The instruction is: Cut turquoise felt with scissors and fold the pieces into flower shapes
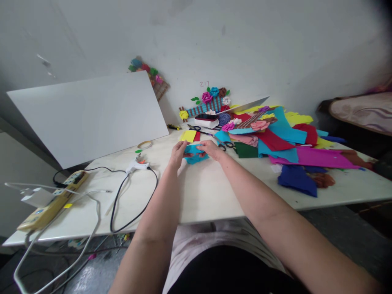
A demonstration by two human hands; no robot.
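A small turquoise piece of craft sheet [192, 149] is stretched between my two hands above the white table. My left hand [178, 152] pinches its left end, and my right hand [211, 149] grips the right end. Just below them lies more turquoise material [196, 159]; whether it joins the held piece I cannot tell. Behind my hands are a yellow square sheet [188, 135] and a bit of red sheet. Black-handled scissors [229, 144] rest right of my right hand, and a second pair [194, 128] lies farther back.
A white glue gun [136, 164] with a looping black cord lies to the left, near a tape roll [144, 144] and a power strip [55, 200]. Coloured sheets [321, 156] pile up on the right. Flower decorations [207, 97] and a white board [92, 116] lean at the back.
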